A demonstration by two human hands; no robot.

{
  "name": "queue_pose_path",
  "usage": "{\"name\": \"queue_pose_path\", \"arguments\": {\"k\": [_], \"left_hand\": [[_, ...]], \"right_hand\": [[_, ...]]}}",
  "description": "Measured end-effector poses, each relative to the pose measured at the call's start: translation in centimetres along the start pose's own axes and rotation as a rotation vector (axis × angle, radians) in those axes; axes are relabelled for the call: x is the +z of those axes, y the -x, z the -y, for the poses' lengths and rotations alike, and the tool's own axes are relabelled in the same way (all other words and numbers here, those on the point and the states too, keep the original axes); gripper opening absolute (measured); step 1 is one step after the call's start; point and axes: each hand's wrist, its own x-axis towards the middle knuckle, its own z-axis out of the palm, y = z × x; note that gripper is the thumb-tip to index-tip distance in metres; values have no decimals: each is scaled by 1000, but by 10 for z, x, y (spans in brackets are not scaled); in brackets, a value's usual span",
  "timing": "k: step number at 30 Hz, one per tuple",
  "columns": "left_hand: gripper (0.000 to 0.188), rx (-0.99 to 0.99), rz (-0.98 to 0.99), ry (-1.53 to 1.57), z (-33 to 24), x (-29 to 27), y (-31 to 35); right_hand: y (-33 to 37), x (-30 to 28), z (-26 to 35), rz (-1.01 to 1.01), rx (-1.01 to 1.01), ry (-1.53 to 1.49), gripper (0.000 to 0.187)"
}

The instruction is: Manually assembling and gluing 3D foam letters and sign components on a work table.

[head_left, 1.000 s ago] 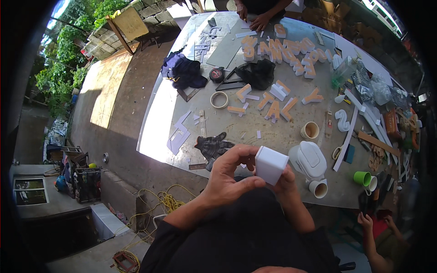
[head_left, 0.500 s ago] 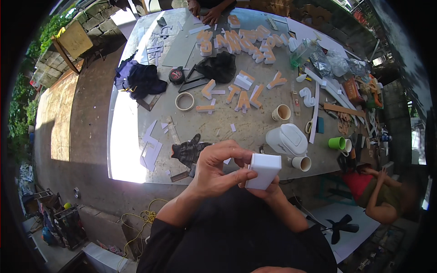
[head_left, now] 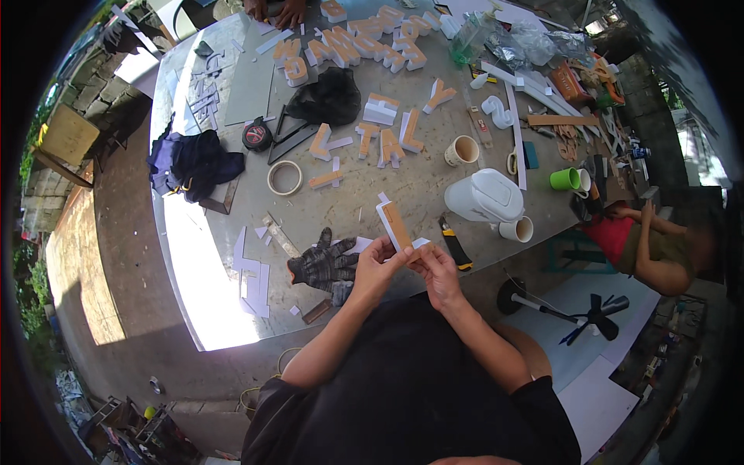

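Two hands (head_left: 374, 269) (head_left: 440, 277) hold a tan-faced piece (head_left: 397, 223) near cut-out letters (head_left: 390, 145).

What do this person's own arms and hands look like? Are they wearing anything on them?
The left hand and right hand are ungloved, and no watch or bracelet shows. The forearms are bare too. Plain black sleeves, ending around the elbows, belong to a loose black top.

1. I stand at a broad grey table (head_left: 341, 213), its left side bleached by sunlight (head_left: 194, 287).
2. Left of me, the brown floor (head_left: 128, 232) carries another bright patch (head_left: 93, 302).
3. Farther off, I see a block wall (head_left: 87, 97) and greenery (head_left: 31, 302).
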Motion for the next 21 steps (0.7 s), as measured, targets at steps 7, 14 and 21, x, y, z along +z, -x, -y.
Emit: {"name": "queue_pose_path", "arguments": {"k": [7, 14, 21], "left_hand": [[29, 103, -9, -57, 9, -7, -19], [25, -59, -40, -157, 10, -49, -70], [30, -163, -350, -120, 15, -73, -122]], "right_hand": [[2, 5, -2, -162, 22, 112, 29], [-5, -14, 11, -210, -110, 612, 51], [-20, -16, 37, 142, -129, 1023, 40]]}}
